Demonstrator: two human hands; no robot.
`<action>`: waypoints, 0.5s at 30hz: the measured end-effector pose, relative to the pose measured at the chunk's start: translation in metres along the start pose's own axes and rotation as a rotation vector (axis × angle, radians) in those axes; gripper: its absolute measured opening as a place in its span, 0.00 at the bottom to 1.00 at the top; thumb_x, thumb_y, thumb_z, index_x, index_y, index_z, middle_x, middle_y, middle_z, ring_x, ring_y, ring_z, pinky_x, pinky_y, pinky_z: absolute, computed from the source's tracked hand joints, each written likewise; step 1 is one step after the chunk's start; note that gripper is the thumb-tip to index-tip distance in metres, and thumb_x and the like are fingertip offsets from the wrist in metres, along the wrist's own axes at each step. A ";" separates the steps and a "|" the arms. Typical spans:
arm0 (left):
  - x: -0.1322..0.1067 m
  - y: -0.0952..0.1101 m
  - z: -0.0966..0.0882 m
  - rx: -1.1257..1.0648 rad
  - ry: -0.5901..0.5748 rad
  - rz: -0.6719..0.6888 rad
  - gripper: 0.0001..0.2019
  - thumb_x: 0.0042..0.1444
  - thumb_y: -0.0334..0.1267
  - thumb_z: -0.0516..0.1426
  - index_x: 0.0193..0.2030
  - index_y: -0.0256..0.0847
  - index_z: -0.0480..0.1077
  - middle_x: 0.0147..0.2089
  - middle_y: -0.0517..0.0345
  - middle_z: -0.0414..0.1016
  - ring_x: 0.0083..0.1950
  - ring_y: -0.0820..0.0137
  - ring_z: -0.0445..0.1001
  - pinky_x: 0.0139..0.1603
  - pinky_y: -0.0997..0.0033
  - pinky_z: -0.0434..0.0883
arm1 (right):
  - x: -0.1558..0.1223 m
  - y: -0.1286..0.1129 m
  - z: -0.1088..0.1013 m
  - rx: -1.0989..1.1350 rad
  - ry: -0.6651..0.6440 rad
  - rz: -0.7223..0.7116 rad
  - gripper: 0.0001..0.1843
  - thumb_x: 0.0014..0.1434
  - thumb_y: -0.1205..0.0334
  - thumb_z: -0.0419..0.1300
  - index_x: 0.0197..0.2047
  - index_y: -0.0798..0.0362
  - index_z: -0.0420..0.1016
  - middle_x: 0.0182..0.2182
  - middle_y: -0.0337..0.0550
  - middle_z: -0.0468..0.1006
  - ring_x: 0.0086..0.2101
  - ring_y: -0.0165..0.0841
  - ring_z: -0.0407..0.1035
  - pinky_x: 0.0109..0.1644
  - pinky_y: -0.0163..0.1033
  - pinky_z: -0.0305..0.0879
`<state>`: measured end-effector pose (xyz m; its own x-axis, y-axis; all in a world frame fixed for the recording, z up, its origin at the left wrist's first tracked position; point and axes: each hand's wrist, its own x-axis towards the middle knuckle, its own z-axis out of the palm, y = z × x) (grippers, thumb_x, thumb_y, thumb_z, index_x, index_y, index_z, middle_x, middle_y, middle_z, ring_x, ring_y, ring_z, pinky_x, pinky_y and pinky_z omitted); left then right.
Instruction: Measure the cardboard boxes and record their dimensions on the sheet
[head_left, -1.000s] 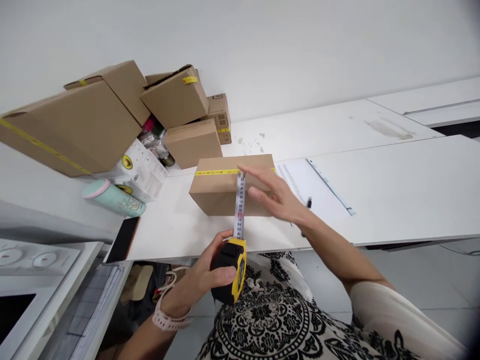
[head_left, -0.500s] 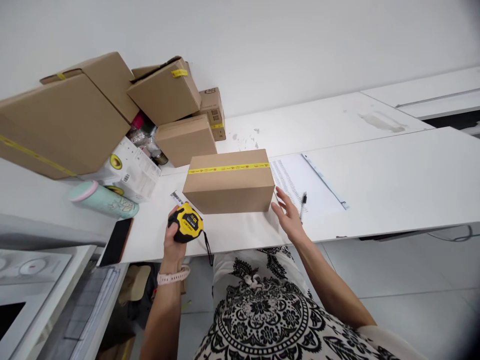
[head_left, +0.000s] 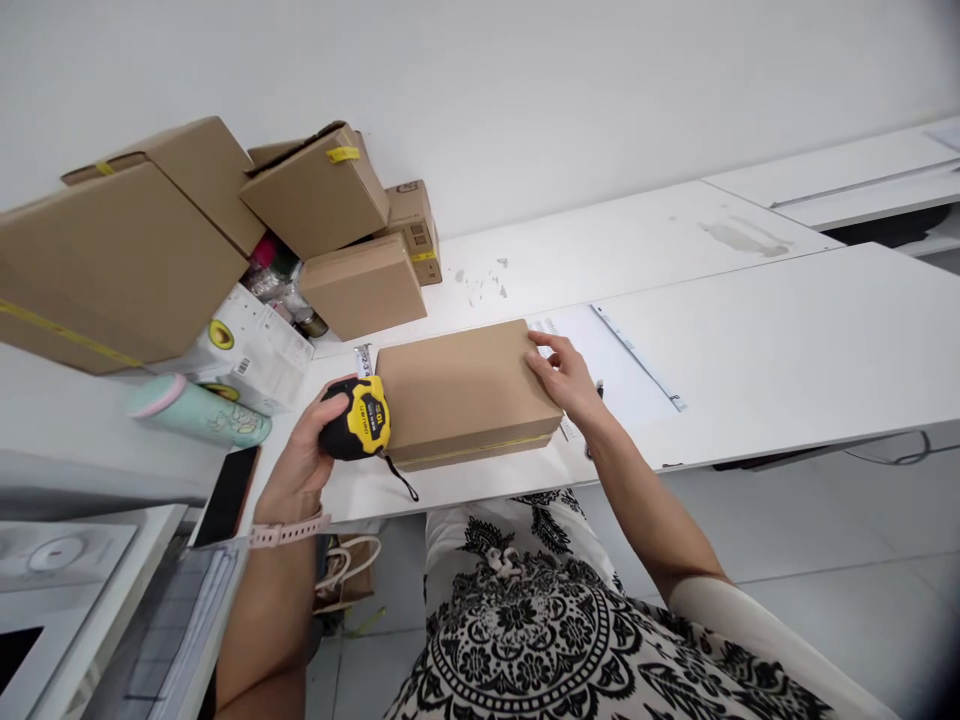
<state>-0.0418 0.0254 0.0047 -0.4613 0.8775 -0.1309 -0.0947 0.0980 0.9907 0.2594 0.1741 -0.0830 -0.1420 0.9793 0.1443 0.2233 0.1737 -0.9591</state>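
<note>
A yellow-and-black tape measure (head_left: 367, 418) is gripped in my left hand (head_left: 301, 445). A short length of its blade (head_left: 364, 362) sticks out beside the left end of a brown cardboard box (head_left: 465, 380). The box has a plain face upward, and its yellow tape strip runs along the side toward me. My right hand (head_left: 568, 382) holds the box's right end, with fingers bent over its edge. Printed papers (head_left: 626, 355) with a blue spine bar lie to the right, partly covered by the box and hand. A pen (head_left: 599, 388) is mostly hidden behind my right hand.
Several cardboard boxes (head_left: 315, 195) are piled at the back left against the wall. In front of them are a white box with avocado prints (head_left: 259, 345), a mint bottle (head_left: 206, 410) lying down and a dark phone (head_left: 227, 495) at the edge of the white table (head_left: 780, 350).
The box has rolled toward me, so its taped face now points to the front. My right hand has moved onto its right end. The tape measure has come up against its left end.
</note>
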 end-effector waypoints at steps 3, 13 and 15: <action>0.006 0.012 0.008 0.215 -0.055 0.160 0.30 0.44 0.49 0.70 0.55 0.43 0.77 0.52 0.53 0.81 0.51 0.57 0.78 0.47 0.64 0.77 | 0.005 0.013 -0.003 0.164 -0.054 0.022 0.29 0.61 0.43 0.59 0.59 0.50 0.74 0.57 0.51 0.76 0.39 0.35 0.73 0.44 0.46 0.74; 0.020 0.015 0.075 1.366 -0.111 0.590 0.38 0.51 0.50 0.65 0.70 0.49 0.67 0.60 0.42 0.75 0.62 0.38 0.69 0.59 0.35 0.67 | -0.019 0.073 -0.068 -0.857 0.169 0.407 0.21 0.67 0.45 0.54 0.52 0.52 0.70 0.38 0.55 0.82 0.41 0.50 0.77 0.46 0.51 0.67; 0.028 0.006 0.081 1.369 -0.147 0.596 0.35 0.53 0.50 0.63 0.68 0.50 0.68 0.59 0.42 0.75 0.62 0.36 0.68 0.58 0.32 0.67 | -0.022 0.077 -0.065 -0.928 0.033 0.407 0.24 0.67 0.45 0.55 0.57 0.54 0.68 0.42 0.60 0.82 0.43 0.52 0.77 0.45 0.50 0.67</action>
<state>0.0159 0.0882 0.0099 -0.0357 0.9757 0.2161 0.9846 -0.0027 0.1747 0.3425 0.1728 -0.1443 0.1357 0.9821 -0.1308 0.9120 -0.1754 -0.3708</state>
